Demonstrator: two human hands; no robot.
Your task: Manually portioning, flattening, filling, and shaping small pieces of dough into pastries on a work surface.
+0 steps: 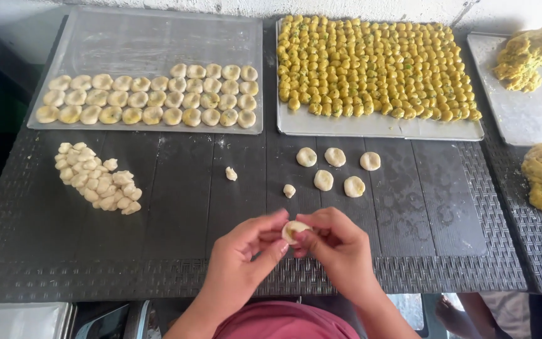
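Dark woven table [158, 251], white wall behind; both hands' grip, left hand [246, 254] & right hand [337, 248], pinched on dough disc [294, 230]

1. Your left hand [246, 251] sits near the table's near edge, fingers curled, thumb and fingertips pinched inward.
2. Your right hand [337, 246] mirrors it, fingertips meeting the left's.
3. Both forearms angle inward from below.

Both hands meet over the dark table [177, 238], the left hand [246, 257] and right hand [337, 248] pinching one small dough piece [294, 231] between their fingertips. Just beyond the fingers lie five flattened dough rounds [334, 169]; farther beyond them sits a tray of yellow filling balls [371, 69].
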